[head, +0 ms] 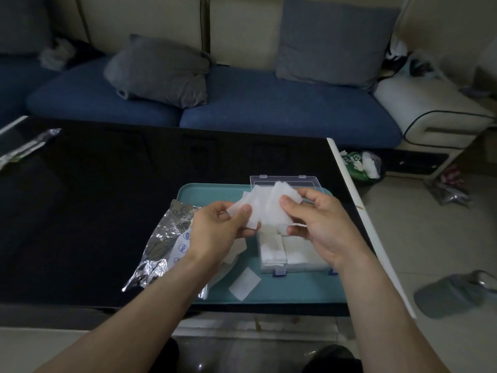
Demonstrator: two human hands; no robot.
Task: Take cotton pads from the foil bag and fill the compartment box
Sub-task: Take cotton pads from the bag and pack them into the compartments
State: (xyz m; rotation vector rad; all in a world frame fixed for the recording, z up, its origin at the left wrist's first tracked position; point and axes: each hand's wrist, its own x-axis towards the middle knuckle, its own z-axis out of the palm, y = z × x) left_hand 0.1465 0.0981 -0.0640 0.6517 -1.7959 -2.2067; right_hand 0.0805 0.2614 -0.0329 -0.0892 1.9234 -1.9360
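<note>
Both hands hold a fanned bunch of white cotton pads (265,208) above the teal tray (282,292). My left hand (219,227) pinches the left pads between thumb and fingers. My right hand (317,222) grips the right pads with its thumb on top. Just below them lies the clear compartment box (285,254), its lid open toward the back and its visible compartments packed with white pads. The crumpled silver foil bag (161,249) lies at the tray's left edge, partly under my left forearm. One loose pad (244,283) lies on the tray in front of the box.
The tray sits on a black glossy table (107,197) with a white right edge. Another foil wrapper (24,149) lies at the table's far left. A blue sofa with grey cushions (161,71) stands behind. A bin with waste (363,165) and a slipper (454,294) lie on the floor at right.
</note>
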